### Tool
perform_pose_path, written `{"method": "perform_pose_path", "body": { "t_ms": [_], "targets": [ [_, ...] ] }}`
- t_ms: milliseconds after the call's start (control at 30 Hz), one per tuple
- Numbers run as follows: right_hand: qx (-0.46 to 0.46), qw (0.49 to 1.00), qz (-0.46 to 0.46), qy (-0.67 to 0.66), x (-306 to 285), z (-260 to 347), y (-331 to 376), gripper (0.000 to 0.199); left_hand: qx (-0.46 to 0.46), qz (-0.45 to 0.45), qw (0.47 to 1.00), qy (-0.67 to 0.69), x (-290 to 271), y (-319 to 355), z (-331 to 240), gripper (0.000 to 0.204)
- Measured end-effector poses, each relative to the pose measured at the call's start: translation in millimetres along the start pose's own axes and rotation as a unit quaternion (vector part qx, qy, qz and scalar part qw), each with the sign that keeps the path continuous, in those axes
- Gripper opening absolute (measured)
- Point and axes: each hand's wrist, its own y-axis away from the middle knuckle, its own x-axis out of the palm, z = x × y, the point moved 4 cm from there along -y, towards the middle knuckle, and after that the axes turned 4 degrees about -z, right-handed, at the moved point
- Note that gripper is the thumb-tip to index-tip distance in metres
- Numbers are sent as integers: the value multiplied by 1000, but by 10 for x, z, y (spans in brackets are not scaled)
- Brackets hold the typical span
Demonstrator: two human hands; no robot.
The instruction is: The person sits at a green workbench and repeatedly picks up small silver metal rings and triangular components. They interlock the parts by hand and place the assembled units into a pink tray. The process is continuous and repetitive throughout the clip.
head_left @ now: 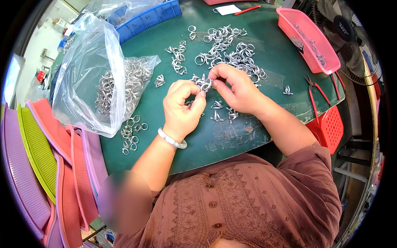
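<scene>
Both hands meet over the green tabletop point(223, 140). Between them is a silver-grey metal ring point(206, 85), pinched by thumb and forefinger from each side. My left hand point(182, 108), with a pale bangle at the wrist, is closed on its left side. My right hand point(236, 90) is closed on its right side. Just beyond the fingers spreads a large pile of similar rings point(240, 56). A few loose metal pieces point(217, 110) lie under and between the hands. A smaller group of rings point(132, 134) lies left of my left wrist.
A clear plastic bag point(89, 53) full of rings stands at the left, before a blue bin point(149, 18). Colourful baskets point(37, 165) are stacked lower left. At the right are a pink basket point(306, 39), red-handled pliers point(313, 93), a red stool point(328, 130) and a fan point(345, 28).
</scene>
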Motion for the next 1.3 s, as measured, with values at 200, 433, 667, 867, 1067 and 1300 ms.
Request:
{"method": "perform_pose_path", "body": {
  "t_ms": [200, 433, 667, 867, 1067, 1300],
  "targets": [
    [74, 969, 23, -234, 61, -35, 42, 33, 118, -15, 988, -103, -36, -33, -96, 13],
    [86, 979, 13, -187, 23, -64, 22, 29, 178, -14, 969, -171, -38, -36, -154, 15],
    [6, 992, 7, -127, -35, 49, -12, 29, 204, -18, 961, -188, -32, -51, -203, 15],
    [76, 978, 23, -193, -4, -8, 12, 33, 108, -10, 990, -86, -16, -21, -83, 12],
    [151, 950, 30, -271, 29, -44, 37, 33, 55, -13, 998, -20, -10, -22, -37, 9],
    [192, 928, 43, -315, 45, -71, 22, 29, -16, 5, 999, 41, 1, -5, 46, 7]
  ]
}}
